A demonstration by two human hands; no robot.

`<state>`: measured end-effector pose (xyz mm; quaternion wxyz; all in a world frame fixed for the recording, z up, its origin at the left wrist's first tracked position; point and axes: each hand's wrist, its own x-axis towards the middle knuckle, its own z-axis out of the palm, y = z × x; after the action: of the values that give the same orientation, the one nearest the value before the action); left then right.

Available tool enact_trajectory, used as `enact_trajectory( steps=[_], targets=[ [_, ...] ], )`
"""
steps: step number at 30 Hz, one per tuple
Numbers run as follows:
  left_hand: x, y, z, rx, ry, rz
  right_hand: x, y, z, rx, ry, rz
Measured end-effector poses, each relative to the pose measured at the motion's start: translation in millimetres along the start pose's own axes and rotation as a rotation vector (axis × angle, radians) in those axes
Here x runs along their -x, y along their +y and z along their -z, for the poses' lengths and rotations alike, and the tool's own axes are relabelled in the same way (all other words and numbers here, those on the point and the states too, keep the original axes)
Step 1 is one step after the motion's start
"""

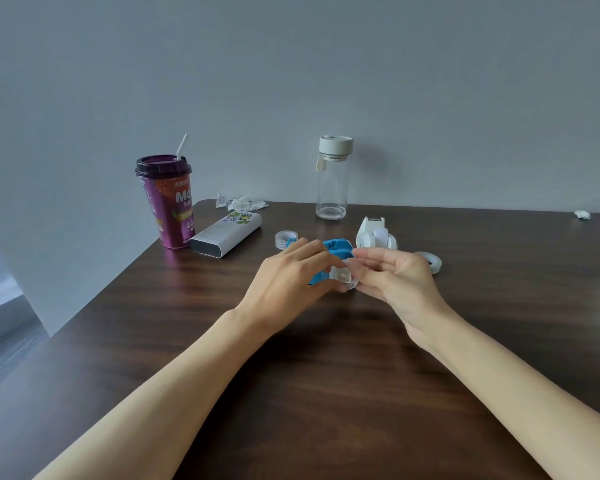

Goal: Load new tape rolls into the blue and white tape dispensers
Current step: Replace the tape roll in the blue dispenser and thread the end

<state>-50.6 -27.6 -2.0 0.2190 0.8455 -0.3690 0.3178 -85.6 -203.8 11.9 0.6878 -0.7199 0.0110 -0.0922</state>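
near table (326, 393) bare; bottle (331, 181), cup (168, 202) crowd far edge.

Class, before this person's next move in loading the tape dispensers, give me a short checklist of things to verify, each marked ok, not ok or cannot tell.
1. Blue dispenser held by the left hand: ok.
2. Right hand at the dispenser's white hub: ok.
3. Roll seated on the hub: cannot tell, the fingers hide it.
4. Spare tape roll lying free on the table: ok.
5. White dispenser standing upright behind the hands: ok.
6. White dispenser loaded: cannot tell.
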Motion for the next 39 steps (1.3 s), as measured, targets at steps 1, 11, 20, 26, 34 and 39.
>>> enact_trajectory(
  steps=[1,11,20,26,34,39],
  targets=[
    [0.4,-0.1,-0.3,0.005,-0.004,0.000,0.6,-0.1,0.0,-0.002,-0.001,-0.007],
    [3.1,-1.7,-4.3,0.046,-0.002,0.025,3.0,-0.1,-1.1,-0.011,-0.002,-0.058],
    [3.0,-1.0,-3.4,0.046,-0.017,-0.002,2.2,1.5,-1.6,-0.005,0.012,-0.095],
    [4.6,-3.3,-6.7,0.045,-0.041,0.015,1.4,2.6,-2.6,-0.014,0.034,-0.132],
    [4.9,-4.2,-8.4,0.026,-0.045,-0.021,-0.1,2.2,-3.5,-0.050,0.064,-0.137],
    [1.9,-2.3,-0.3,0.041,0.020,0.014,-2.2,-1.0,-0.6,0.063,0.082,0.002]
  ],
)
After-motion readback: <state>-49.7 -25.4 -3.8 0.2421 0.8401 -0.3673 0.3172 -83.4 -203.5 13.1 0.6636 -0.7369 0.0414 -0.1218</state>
